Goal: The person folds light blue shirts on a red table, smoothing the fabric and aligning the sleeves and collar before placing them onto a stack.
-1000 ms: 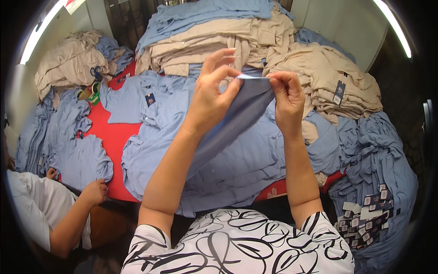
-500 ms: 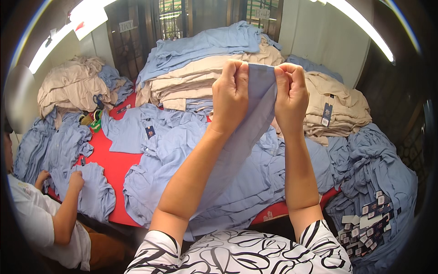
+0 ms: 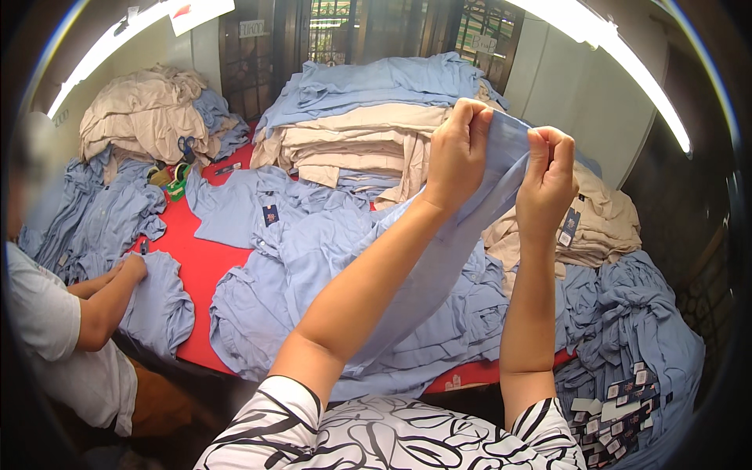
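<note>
Raised in front of me, my left hand (image 3: 460,157) and my right hand (image 3: 548,180) each pinch the edge of a light blue shirt (image 3: 505,149). Its edge is stretched between my fingers, and the cloth hangs down behind my left forearm toward the table. Below lies a layer of light blue shirts (image 3: 274,305), where the hanging cloth blends in. One flat blue shirt (image 3: 227,207) bears a dark hang tag (image 3: 270,215) near its collar.
Folded beige shirts (image 3: 368,129) pile high at the back, more beige ones (image 3: 603,215) at right. Loose tags (image 3: 619,423) lie on blue shirts at lower right. Scissors (image 3: 186,147) and a green tape roll (image 3: 178,182) sit left on the red table (image 3: 200,274). A co-worker (image 3: 59,329) handles a blue shirt.
Both my hands have moved right with the stretched shirt edge, the right hand now lower than the left. The co-worker's hands have come together over their shirt.
</note>
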`<state>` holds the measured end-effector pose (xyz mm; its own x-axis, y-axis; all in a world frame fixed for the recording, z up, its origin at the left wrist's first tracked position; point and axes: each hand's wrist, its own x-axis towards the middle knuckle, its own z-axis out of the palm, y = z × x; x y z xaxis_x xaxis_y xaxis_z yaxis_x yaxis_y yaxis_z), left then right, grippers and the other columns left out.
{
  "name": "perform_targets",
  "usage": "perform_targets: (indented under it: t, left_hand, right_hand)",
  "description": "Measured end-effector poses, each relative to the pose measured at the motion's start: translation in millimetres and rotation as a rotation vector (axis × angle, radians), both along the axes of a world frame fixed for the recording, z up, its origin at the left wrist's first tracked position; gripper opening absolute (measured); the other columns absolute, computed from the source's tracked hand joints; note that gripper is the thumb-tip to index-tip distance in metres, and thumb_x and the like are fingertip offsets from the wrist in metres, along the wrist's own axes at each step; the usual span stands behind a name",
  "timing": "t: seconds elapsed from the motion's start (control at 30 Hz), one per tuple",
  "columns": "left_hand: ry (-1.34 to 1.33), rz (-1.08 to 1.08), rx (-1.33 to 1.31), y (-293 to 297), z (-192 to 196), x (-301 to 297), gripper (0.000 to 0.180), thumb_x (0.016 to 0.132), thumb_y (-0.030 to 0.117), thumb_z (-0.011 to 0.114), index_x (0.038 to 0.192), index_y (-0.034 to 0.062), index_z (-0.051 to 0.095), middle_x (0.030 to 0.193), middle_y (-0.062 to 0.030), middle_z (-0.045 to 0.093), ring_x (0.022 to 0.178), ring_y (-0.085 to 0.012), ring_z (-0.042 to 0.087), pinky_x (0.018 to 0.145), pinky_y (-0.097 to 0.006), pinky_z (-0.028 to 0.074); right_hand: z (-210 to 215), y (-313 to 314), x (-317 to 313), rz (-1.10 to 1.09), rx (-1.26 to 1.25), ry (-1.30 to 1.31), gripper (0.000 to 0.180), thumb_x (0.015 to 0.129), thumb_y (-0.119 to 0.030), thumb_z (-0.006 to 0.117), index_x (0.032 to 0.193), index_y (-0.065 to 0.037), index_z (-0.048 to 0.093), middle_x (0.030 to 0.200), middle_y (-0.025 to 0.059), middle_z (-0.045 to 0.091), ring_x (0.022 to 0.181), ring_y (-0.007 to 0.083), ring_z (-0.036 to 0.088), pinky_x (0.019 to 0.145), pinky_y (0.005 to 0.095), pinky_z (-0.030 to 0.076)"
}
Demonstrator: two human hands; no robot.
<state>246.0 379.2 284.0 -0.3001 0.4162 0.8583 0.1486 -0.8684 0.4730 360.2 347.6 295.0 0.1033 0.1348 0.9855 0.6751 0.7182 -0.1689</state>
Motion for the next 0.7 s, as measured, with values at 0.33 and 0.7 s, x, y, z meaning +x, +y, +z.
perform_targets:
  t: [0.33,0.7]
  left_hand:
    - [0.105,0.261,0.339,46,46,10,0.011,0.099,0.015,0.05,0.095,0.0048,0.048,0.079,-0.0179,0.063,0.073,-0.0397,0.062,0.061,-0.045,0.047]
    - [0.056,0.249,0.432,73,96,25,0.014,0.098,0.016,0.05,0.092,0.0052,0.044,0.076,-0.0176,0.061,0.07,-0.0414,0.061,0.058,-0.049,0.047]
  right_hand:
    - [44,31,13,-0.116,0.155,-0.094,0.016,0.099,-0.022,0.054,0.095,-0.007,0.054,0.071,0.0105,0.065,0.061,0.025,0.064,0.056,0.0332,0.048]
    - [88,23,8,-0.16,0.178,-0.064,0.017,0.099,-0.02,0.052,0.091,-0.006,0.057,0.077,0.0087,0.068,0.066,0.0241,0.066,0.062,0.0341,0.05]
